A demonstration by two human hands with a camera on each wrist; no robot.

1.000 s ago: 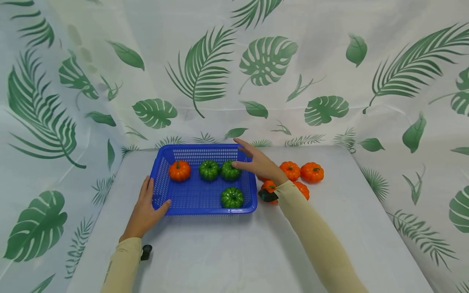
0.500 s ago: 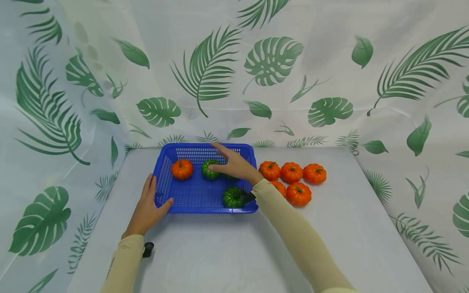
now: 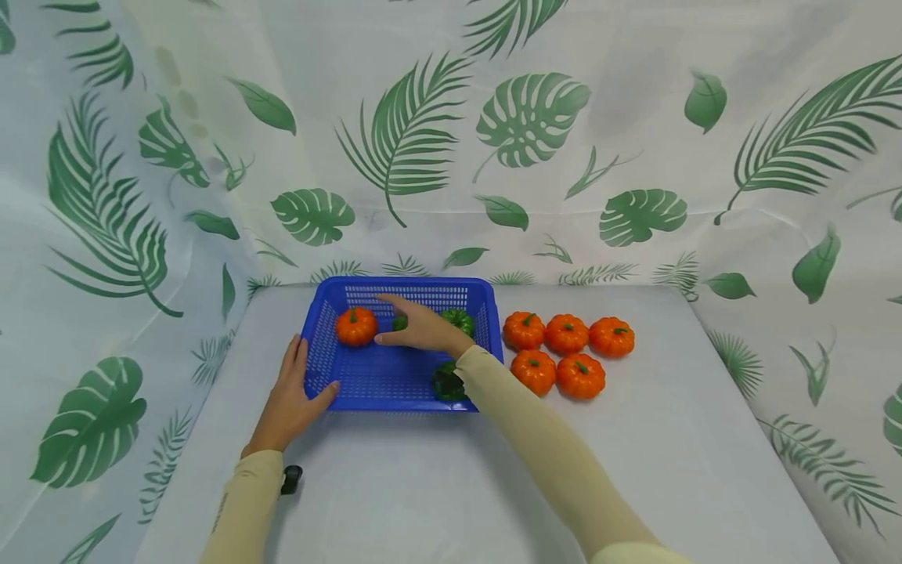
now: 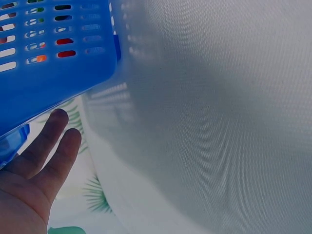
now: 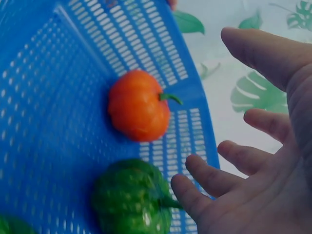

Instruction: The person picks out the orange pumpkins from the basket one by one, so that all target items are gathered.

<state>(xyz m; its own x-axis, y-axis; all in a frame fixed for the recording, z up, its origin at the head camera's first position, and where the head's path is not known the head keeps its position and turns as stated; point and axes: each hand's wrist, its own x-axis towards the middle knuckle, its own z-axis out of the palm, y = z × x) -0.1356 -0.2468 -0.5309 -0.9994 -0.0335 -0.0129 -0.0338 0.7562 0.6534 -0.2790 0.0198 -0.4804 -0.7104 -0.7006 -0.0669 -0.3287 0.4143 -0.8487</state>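
Note:
A blue plastic basket (image 3: 380, 376) holds one small orange pumpkin (image 3: 356, 326) at its back left and three green pumpkins (image 3: 458, 319), one mostly hidden behind my right hand. That hand (image 3: 423, 327) hovers over the basket with spread fingers and nothing in its grasp. Its fingertips are just right of the orange pumpkin; in the right wrist view they lie beside a green pumpkin (image 5: 131, 200). At the basket's left side rests my left hand (image 3: 285, 403), fingers straight along the outer wall and thumb by the front left corner.
Several orange pumpkins (image 3: 567, 334) stand in two rows on the white table (image 3: 423, 486), right of the basket. A leaf-patterned curtain (image 3: 423, 141) encloses the back and sides. My right forearm (image 3: 543, 439) crosses the basket's front right corner, partly covering a green pumpkin.
My right hand has swept left across the basket, from its right edge toward the orange pumpkin, staying without a load. My left hand keeps its place at the left side.

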